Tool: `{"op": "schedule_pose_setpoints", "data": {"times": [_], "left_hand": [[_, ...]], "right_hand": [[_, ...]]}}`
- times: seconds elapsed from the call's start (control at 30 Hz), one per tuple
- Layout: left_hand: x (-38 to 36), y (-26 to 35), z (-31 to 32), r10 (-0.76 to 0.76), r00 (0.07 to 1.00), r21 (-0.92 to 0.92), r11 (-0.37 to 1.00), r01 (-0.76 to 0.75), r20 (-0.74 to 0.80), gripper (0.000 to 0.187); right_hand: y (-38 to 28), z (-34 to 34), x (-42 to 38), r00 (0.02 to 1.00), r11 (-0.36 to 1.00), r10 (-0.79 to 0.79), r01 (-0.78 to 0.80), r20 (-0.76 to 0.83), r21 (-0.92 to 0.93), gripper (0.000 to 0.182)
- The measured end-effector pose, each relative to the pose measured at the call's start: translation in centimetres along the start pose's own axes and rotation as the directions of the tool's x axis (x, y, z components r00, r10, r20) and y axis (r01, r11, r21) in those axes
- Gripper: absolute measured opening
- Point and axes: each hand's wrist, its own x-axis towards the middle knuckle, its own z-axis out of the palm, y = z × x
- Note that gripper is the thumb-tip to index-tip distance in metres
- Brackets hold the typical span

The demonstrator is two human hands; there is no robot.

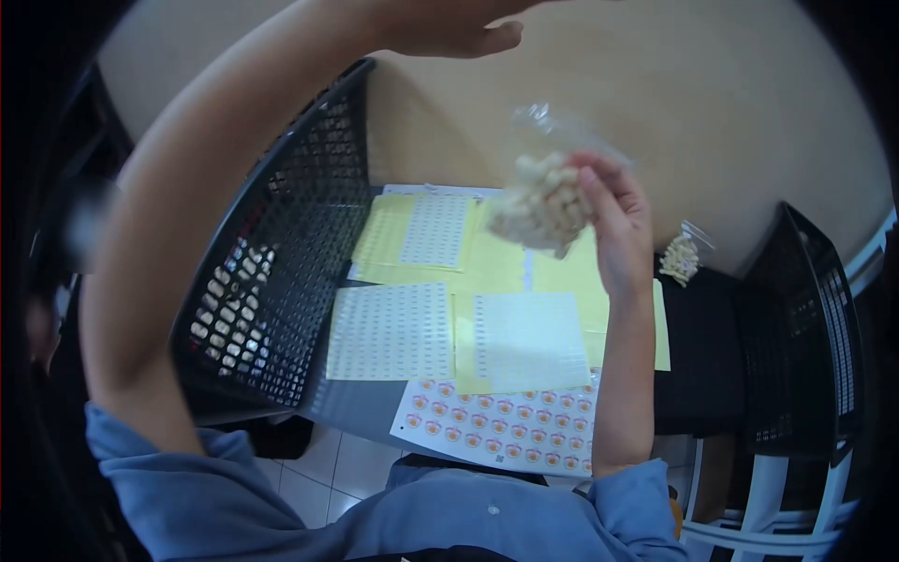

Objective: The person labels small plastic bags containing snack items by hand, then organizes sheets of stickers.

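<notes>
A clear plastic bag of pale, short pieces hangs over the yellow sheets, gripped at its right side by my right hand. My left arm reaches up across the left side, and my left hand is at the top edge, partly cut off by the frame, with its thumb stretched out and nothing visible in it. Below the bag lie label sheets on yellow backing and a whiter label sheet. A sheet of round pink and orange stickers lies nearest my body.
A dark perforated basket with items inside stands at the left. Another black basket is at the right. Beside it, a second bag of pale pieces rests on a black surface. A beige surface spans the back.
</notes>
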Motion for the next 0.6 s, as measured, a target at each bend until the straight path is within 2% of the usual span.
{"op": "schedule_pose_setpoints", "data": {"times": [0.07,0.1,0.13,0.17,0.2,0.27,0.3,0.33,0.4,0.47,0.53,0.57,0.6], "left_hand": [[1.6,-0.5,1.5,-0.181,0.964,0.035,0.981,0.192,-0.194,0.056],[2.0,-0.4,2.7,-0.175,0.965,0.029,0.982,0.184,-0.197,0.056],[2.2,0.1,3.9,-0.353,0.864,-0.251,0.928,0.275,-0.360,0.048],[2.3,0.6,5.2,-0.546,0.709,-0.522,0.802,0.289,-0.447,0.042],[1.9,1.3,6.8,-0.544,0.709,-0.526,0.802,0.282,-0.449,0.042],[0.0,3.4,10.4,-0.785,0.595,-0.852,0.422,0.309,-0.173,0.056],[-1.2,4.8,12.4,-0.812,0.579,-0.956,0.223,0.188,-0.076,0.059],[-2.3,6.6,14.3,-0.820,0.572,-0.998,0.008,0.059,0.027,0.064],[-4.2,10.8,17.0,-0.782,0.617,-0.954,-0.249,-0.169,0.095,0.054],[-4.4,14.8,18.3,-0.794,0.607,-0.945,-0.229,-0.235,0.041,0.047],[-4.5,17.5,17.1,-0.810,0.572,-0.975,-0.207,-0.078,0.127,0.039],[-4.5,18.3,17.2,-0.860,0.492,-0.974,-0.208,-0.096,0.135,0.031],[-4.9,18.8,17.2,-0.862,0.488,-0.973,-0.211,-0.098,0.138,0.031]], "right_hand": [[-0.2,-0.7,-1.0,0.999,0.998,0.044,-0.044,-0.011,-0.034,0.018],[-0.3,-0.8,-1.4,0.999,0.993,0.019,-0.024,-0.050,-0.112,0.018],[-0.4,-0.8,-1.9,0.996,0.982,-0.005,-0.011,-0.087,-0.188,0.019],[-0.5,-1.2,-2.2,0.990,0.996,0.073,-0.079,-0.117,-0.051,0.019],[-0.4,-1.5,-2.6,0.990,0.995,0.071,-0.079,-0.122,-0.057,0.019],[-0.1,-1.9,-3.3,0.993,0.989,0.041,-0.056,-0.114,-0.135,0.018],[-0.1,-2.0,-3.7,0.993,0.993,0.059,-0.069,-0.106,-0.096,0.017],[0.1,-1.9,-4.1,0.992,0.993,0.061,-0.072,-0.110,-0.095,0.017],[0.6,-1.2,-5.0,0.983,0.987,0.064,-0.088,-0.174,-0.133,0.017],[1.5,-0.3,-5.8,0.981,0.989,0.062,-0.085,-0.181,-0.120,0.018],[2.1,0.5,-6.5,0.985,0.991,0.074,-0.091,-0.155,-0.101,0.017],[2.2,0.6,-6.8,0.985,0.988,0.079,-0.098,-0.153,-0.119,0.018],[2.3,0.7,-7.0,0.985,0.987,0.083,-0.102,-0.151,-0.122,0.018]]}}
